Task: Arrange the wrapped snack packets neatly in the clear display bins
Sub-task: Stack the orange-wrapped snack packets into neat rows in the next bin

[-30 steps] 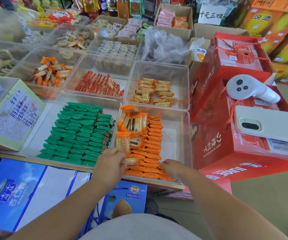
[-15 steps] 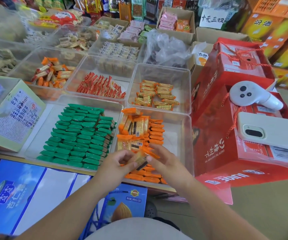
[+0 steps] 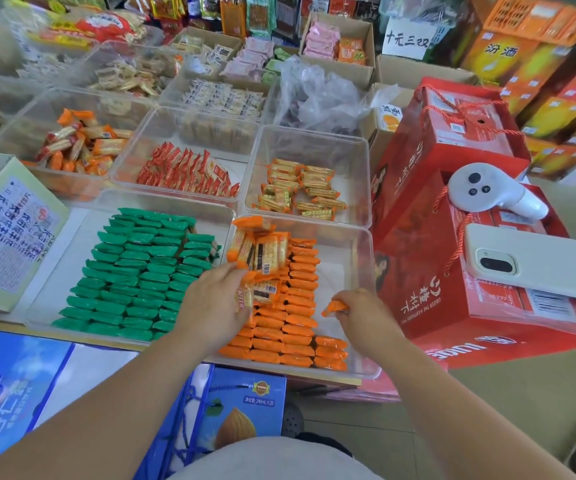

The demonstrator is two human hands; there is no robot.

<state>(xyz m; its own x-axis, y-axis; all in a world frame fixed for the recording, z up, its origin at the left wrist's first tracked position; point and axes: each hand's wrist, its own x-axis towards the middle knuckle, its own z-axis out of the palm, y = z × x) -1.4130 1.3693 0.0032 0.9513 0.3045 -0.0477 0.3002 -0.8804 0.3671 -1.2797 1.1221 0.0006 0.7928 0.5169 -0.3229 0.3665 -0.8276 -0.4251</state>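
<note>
I saw L hand (image 3: 213, 306) gripping a loose bunch of orange wrapped snack packets (image 3: 257, 294) over the clear plastic bin (image 3: 362, 258); R hand (image 3: 364, 318), apart from it, pinched one orange packet (image 3: 336, 307) above bin's bare floor, beside neat orange rows (image 3: 290, 329).

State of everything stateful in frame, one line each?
left hand, grips a bunch of orange packets
right hand, pinches one orange packet
orange-packet bin, part filled, right side bare
green-packet bin, neat rows, left strip bare
phone, face down on red box
</note>
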